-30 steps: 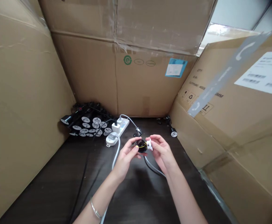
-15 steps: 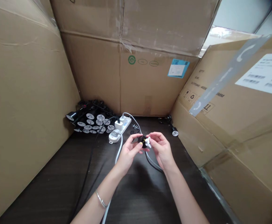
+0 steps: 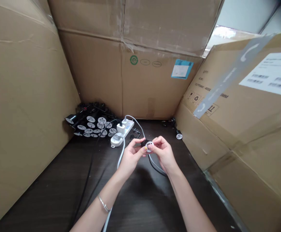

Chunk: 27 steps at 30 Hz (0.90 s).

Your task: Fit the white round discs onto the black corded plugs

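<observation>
In the middle of the head view, my left hand (image 3: 130, 158) is closed around a small black round housing (image 3: 143, 142). My right hand (image 3: 166, 156) pinches a white round end cap (image 3: 150, 142), with its thumb pressed on the face. The cap lies over the open end of the housing and faces me. Whether it is seated in the rim cannot be made out, and the inside of the housing is hidden. Both hands are above the dark table (image 3: 140, 206), just in front of small black parts (image 3: 135, 131).
A white power strip (image 3: 115, 140) with plugs and cables stands behind my left hand. To its left lies a pile of black cylinders with white ends (image 3: 92, 125). Another such cylinder (image 3: 179, 135) is at right. Cardboard boxes (image 3: 152, 87) wall in the table on three sides.
The white cap was edge-on beside the housing, with yellow wires showing in the opening. Now it is turned flat over that opening and the wires are hidden. The view has shifted slightly.
</observation>
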Tool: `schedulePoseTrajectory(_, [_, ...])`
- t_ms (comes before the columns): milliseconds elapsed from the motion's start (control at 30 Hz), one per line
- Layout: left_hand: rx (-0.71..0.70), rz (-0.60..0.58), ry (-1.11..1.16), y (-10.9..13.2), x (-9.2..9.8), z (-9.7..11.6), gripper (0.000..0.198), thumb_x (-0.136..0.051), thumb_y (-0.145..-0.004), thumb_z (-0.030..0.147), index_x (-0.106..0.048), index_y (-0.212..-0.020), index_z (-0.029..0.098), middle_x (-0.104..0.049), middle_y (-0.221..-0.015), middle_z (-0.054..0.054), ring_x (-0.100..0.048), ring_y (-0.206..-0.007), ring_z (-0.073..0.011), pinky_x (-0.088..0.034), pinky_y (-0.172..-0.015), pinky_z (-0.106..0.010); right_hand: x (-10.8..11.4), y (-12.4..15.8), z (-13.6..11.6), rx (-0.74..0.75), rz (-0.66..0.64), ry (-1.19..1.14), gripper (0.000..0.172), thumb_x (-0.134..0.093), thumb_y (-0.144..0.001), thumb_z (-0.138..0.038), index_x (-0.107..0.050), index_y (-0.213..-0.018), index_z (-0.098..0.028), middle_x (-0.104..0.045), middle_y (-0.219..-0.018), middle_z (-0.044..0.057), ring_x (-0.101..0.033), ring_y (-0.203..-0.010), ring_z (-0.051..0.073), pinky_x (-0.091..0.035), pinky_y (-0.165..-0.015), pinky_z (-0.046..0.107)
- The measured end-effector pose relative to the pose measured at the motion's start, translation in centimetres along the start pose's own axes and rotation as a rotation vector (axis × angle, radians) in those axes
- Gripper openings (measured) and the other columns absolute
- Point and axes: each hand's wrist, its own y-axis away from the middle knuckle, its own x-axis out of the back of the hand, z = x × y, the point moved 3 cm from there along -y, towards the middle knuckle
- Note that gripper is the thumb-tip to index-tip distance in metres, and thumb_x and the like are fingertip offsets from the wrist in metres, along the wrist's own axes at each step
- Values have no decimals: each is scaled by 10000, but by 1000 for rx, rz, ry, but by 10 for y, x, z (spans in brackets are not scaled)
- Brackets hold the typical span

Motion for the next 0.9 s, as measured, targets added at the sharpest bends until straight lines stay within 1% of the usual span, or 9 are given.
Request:
schedulePoseTrajectory(67, [-10, 2, -8, 0, 1, 0, 362, -666, -708, 295, -516, -1006, 155, -666, -982, -70, -651, -731, -140, -482, -615, -227, 0, 0, 1, 11, 9, -17, 271, -769, -576, -196, -501, -607, -175, -522, -653, -47, -492, -596, 82, -425, -534, 195])
schedulePoseTrajectory(133, [5, -16, -5, 0, 1, -1, 374, -670, -704, 297, -511, -1011, 155, -673, -964, -70, -656, -696, -140, -480, -610, -231, 1, -1, 2, 5, 9, -8, 261, -765, -585, -199, -507, -617, -174, -527, -650, -47, -495, -593, 76, -416, -537, 186])
schedulePoseTrajectory(233, [30, -57, 2, 0, 0, -2, 385, -658, -719, 305, -490, -1034, 161, -680, -949, -77, -669, -673, -155, -475, -611, -238, 3, -2, 4, -45, -11, 2, 246, -765, -586, -213, -565, -726, -186, -545, -672, -46, -513, -611, 77, -416, -552, 181])
schedulePoseTrajectory(333, [31, -78, -8, 2, -2, -1, 396, -643, -735, 317, -481, -1061, 162, -688, -913, -79, -678, -703, -180, -468, -608, -237, 3, -3, 5, -105, -38, -7, 281, -766, -583, -231, -586, -795, -188, -572, -686, -40, -514, -581, 72, -388, -498, 170])
schedulePoseTrajectory(400, [33, -63, -16, 2, -3, 1, 411, -634, -740, 332, -483, -1081, 157, -693, -871, -74, -678, -710, -187, -466, -602, -237, 3, -2, 4, -132, -42, 4, 271, -761, -590, -250, -583, -783, -183, -577, -637, -43, -489, -517, 64, -353, -456, 170])
schedulePoseTrajectory(533, [51, 0, -7, 3, -5, 4, 423, -602, -756, 373, -494, -1094, 144, -687, -860, -76, -673, -662, -175, -464, -584, -236, 2, -2, 3, -139, -18, 8, 271, -750, -604, -294, -579, -780, -179, -521, -494, -71, -394, -411, 47, -289, -404, 168])
schedulePoseTrajectory(600, [56, 31, 7, 3, -4, 5, 417, -572, -773, 393, -496, -1101, 147, -684, -857, -73, -668, -639, -165, -459, -569, -230, 1, -1, 2, -144, -30, -4, 262, -724, -637, -320, -594, -810, -173, -532, -490, -62, -355, -389, 37, -254, -385, 166])
schedulePoseTrajectory(733, [48, 69, -22, 2, -2, 4, 389, -537, -795, 390, -513, -1103, 152, -686, -817, -58, -659, -617, -150, -445, -550, -210, 0, 0, 3, -184, -104, -8, 262, -705, -664, -290, -589, -870, -178, -594, -552, -36, -348, -391, 26, -252, -397, 163])
schedulePoseTrajectory(900, [32, 62, -36, 4, -5, 2, 384, -529, -795, 393, -531, -1089, 147, -681, -811, -57, -651, -577, -160, -451, -522, -229, 3, 0, 0, -195, -129, 73, 253, -702, -667, -305, -590, -860, -185, -504, -470, -73, -306, -380, 31, -205, -388, 165])
